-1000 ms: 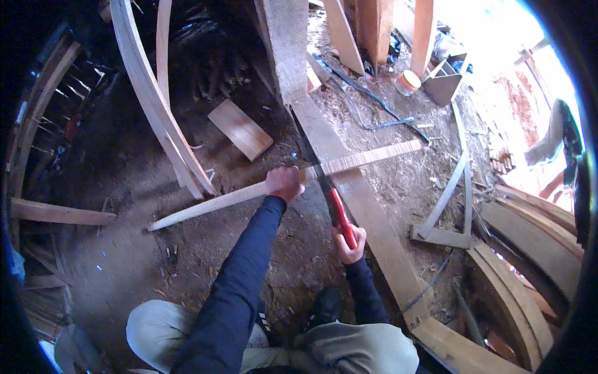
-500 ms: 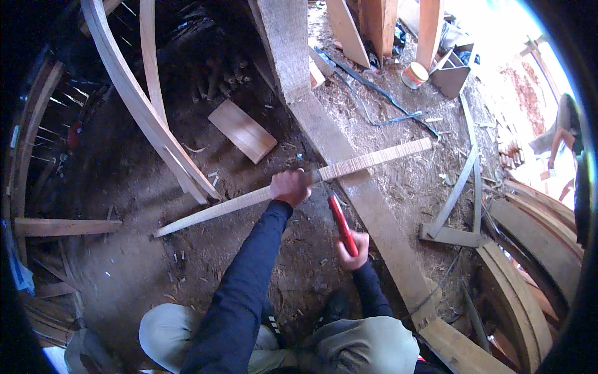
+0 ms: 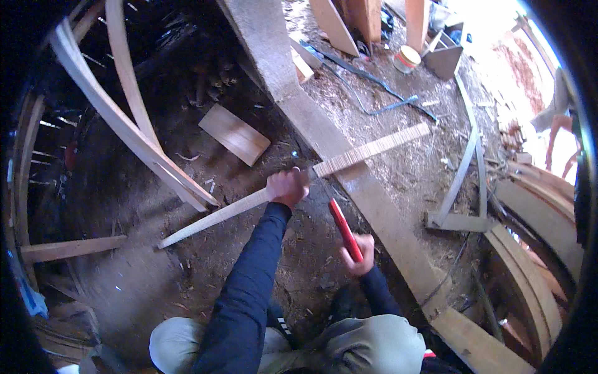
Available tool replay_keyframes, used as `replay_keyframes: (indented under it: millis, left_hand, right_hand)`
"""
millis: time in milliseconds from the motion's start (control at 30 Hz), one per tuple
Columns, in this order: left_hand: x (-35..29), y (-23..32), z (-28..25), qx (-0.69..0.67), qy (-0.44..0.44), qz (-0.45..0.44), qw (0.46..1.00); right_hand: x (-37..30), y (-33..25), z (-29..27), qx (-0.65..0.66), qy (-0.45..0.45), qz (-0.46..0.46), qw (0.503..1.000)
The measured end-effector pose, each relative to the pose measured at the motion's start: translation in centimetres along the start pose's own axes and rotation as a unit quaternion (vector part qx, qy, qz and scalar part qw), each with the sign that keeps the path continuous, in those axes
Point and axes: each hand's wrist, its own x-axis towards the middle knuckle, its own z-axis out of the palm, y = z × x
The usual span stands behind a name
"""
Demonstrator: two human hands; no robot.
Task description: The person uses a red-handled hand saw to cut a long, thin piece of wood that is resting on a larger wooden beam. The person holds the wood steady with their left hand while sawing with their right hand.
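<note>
A long pale wooden strip [image 3: 372,150] lies slantwise across a thick timber beam [image 3: 389,221], its left end reaching low over the ground. Close crosswise lines mark its right part. My left hand [image 3: 288,187] is closed around the strip, left of the beam. In my right hand [image 3: 359,254] is a red-handled saw [image 3: 345,230], gripped by the handle. Its narrow blade points up to the strip's near edge, just right of my left hand. How far the blade reaches over or under the strip is hard to make out.
A short flat board [image 3: 234,134] lies on the dirt ahead. Curved timbers [image 3: 118,118] rise at the left, more [image 3: 526,283] at the right. Beyond the beam are a jar [image 3: 407,59], a wooden box [image 3: 443,60] and a blue cord [image 3: 374,85]. Another person's arm [image 3: 557,142] shows far right.
My right hand has drawn the saw slightly back toward me. My left hand keeps its grip on the strip. The whole view has shifted a little.
</note>
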Motion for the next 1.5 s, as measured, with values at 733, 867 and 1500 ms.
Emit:
replay_keyframes:
  millis: [733,867,1500]
  left_hand:
    - [-0.5,-0.1,0.0,-0.032,-0.003,0.029,0.999]
    - [0.1,0.7,-0.6,-0.018,0.004,0.032,0.999]
    - [-0.6,1.4,0.0,-0.015,-0.025,0.009,1.0]
  right_hand:
    - [1.1,1.5,1.1,0.065,0.015,0.037,0.997]
    - [-3.5,-1.0,-1.0,0.032,0.029,-0.006,0.999]
    - [-0.3,1.7,-0.2,-0.02,-0.028,-0.025,0.999]
